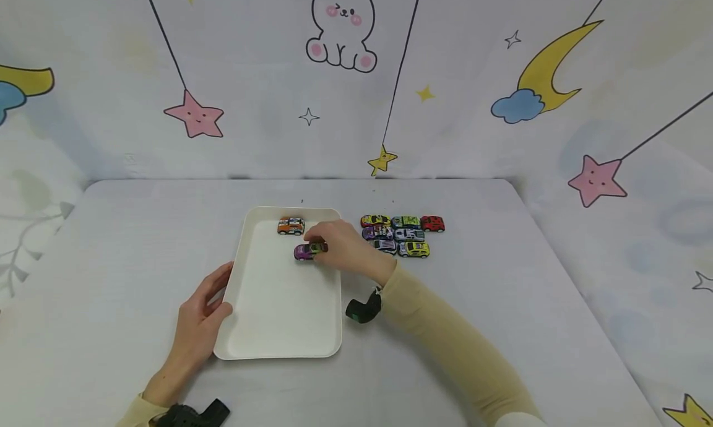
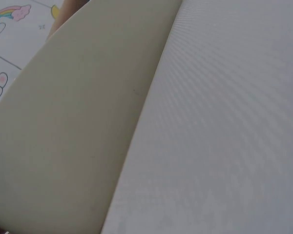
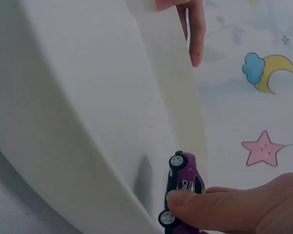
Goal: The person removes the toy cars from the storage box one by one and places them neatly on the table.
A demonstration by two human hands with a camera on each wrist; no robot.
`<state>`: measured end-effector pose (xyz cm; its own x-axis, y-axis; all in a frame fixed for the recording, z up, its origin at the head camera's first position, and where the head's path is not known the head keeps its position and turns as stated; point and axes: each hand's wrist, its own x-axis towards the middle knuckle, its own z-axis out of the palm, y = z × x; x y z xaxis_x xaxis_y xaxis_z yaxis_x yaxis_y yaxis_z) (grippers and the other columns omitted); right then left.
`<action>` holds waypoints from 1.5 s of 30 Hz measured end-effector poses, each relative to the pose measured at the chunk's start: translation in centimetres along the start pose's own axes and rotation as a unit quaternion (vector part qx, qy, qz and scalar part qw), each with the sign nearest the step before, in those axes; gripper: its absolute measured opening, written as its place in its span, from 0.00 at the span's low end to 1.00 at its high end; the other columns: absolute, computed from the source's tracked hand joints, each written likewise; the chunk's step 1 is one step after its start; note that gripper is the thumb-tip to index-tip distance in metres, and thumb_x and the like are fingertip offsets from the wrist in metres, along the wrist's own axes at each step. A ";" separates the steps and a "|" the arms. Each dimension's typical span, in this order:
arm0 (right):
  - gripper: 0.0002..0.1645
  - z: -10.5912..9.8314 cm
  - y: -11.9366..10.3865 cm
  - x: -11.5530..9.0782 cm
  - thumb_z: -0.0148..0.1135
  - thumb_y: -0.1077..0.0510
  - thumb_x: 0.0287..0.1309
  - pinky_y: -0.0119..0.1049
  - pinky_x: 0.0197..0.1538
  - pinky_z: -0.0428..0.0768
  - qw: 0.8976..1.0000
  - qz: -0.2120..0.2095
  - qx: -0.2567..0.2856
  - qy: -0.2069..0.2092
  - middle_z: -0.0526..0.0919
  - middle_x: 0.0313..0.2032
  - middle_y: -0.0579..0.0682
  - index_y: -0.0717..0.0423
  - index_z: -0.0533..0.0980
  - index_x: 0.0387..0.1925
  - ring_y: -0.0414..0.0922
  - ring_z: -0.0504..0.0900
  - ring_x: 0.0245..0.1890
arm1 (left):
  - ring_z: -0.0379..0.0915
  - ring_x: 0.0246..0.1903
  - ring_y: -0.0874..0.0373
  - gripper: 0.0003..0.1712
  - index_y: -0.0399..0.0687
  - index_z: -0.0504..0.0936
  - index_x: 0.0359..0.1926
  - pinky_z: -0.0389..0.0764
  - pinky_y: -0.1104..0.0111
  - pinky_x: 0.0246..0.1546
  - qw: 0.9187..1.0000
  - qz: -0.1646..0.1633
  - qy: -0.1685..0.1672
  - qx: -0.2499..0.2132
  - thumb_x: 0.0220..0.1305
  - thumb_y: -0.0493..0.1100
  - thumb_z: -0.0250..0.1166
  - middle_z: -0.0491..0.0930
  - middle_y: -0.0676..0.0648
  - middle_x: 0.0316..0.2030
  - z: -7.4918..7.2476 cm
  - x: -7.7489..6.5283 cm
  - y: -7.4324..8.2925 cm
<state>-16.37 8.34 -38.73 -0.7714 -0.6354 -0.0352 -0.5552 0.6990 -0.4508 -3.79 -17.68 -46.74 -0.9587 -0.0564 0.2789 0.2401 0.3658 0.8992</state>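
Note:
My right hand [image 1: 341, 246] pinches a purple toy car [image 1: 305, 252] between thumb and fingers over the upper right part of a white tray [image 1: 278, 315]. In the right wrist view the thumb presses on the side of the purple car [image 3: 184, 183], and a shadow falls on the tray wall beside it. An orange toy car [image 1: 291, 226] sits inside the tray near its far edge. My left hand [image 1: 196, 322] holds the tray's left rim, thumb at the rim and fingers along the outside. The left wrist view shows the tray's outer side [image 2: 73, 117].
Right of the tray, several toy cars stand close together in rows, among them a red car [image 1: 432, 223], a yellow car [image 1: 414, 249] and a silver car [image 1: 409, 234]. My right forearm [image 1: 457, 346] crosses the white tabletop [image 1: 557, 359]. A patterned backdrop [image 1: 250, 62] rises behind.

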 end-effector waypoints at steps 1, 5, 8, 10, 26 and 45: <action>0.23 0.0 0.0 -0.1 0.69 0.64 0.56 0.40 0.57 0.79 1.000 -0.002 0.001 -0.001 0.86 0.51 0.51 0.57 0.81 0.55 0.45 0.82 0.51 | 0.70 0.58 0.78 0.41 0.47 0.70 0.71 0.73 0.87 0.51 1.000 0.001 0.000 0.000 0.56 0.21 0.51 0.74 0.34 0.63 0.0 0.0 0.0; 0.23 -0.1 0.1 -0.5 0.70 0.63 0.56 0.41 0.58 0.78 1.000 -0.007 0.007 0.002 0.85 0.52 0.51 0.58 0.81 0.55 0.47 0.82 0.53 | 0.70 0.58 0.78 0.41 0.47 0.70 0.71 0.73 0.87 0.50 1.000 0.004 -0.002 0.001 0.56 0.20 0.51 0.74 0.34 0.63 0.0 0.0 -0.1; 0.23 0.0 0.3 -0.7 0.71 0.63 0.56 0.40 0.58 0.78 1.000 -0.010 0.009 0.010 0.85 0.52 0.51 0.57 0.81 0.55 0.46 0.82 0.53 | 0.69 0.58 0.79 0.41 0.46 0.70 0.71 0.72 0.87 0.50 1.000 0.003 -0.002 0.002 0.56 0.20 0.51 0.74 0.34 0.63 0.0 0.0 -0.1; 0.23 0.1 0.5 -0.8 0.71 0.62 0.56 0.39 0.58 0.79 1.000 -0.011 0.010 0.016 0.85 0.52 0.50 0.56 0.81 0.55 0.45 0.82 0.52 | 0.69 0.58 0.79 0.41 0.46 0.70 0.71 0.72 0.87 0.51 1.000 0.002 -0.002 0.002 0.55 0.20 0.51 0.74 0.34 0.63 0.0 0.0 -0.1; 0.16 0.1 0.9 -3.5 0.72 0.61 0.56 0.38 0.51 0.81 0.995 -0.051 0.041 0.071 0.86 0.47 0.47 0.55 0.84 0.48 0.42 0.82 0.46 | 0.69 0.59 0.77 0.41 0.44 0.70 0.71 0.72 0.86 0.52 1.000 0.004 -0.004 -0.006 0.54 0.19 0.50 0.73 0.33 0.63 0.0 0.0 -0.1; 0.18 -1.2 5.3 -8.0 0.73 0.64 0.52 0.45 0.58 0.80 0.984 -0.035 0.061 0.163 0.86 0.50 0.50 0.55 0.85 0.48 0.48 0.82 0.54 | 0.70 0.60 0.76 0.42 0.45 0.70 0.71 0.72 0.86 0.52 1.000 0.006 -0.004 -0.004 0.54 0.19 0.50 0.73 0.32 0.63 -0.1 0.1 0.1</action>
<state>-13.52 17.45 -39.77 -0.8020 -0.5281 0.2792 -0.5849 0.5991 -0.5468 -3.84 -17.74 -46.62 -0.9568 -0.0449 0.2872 0.2529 0.3585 0.8986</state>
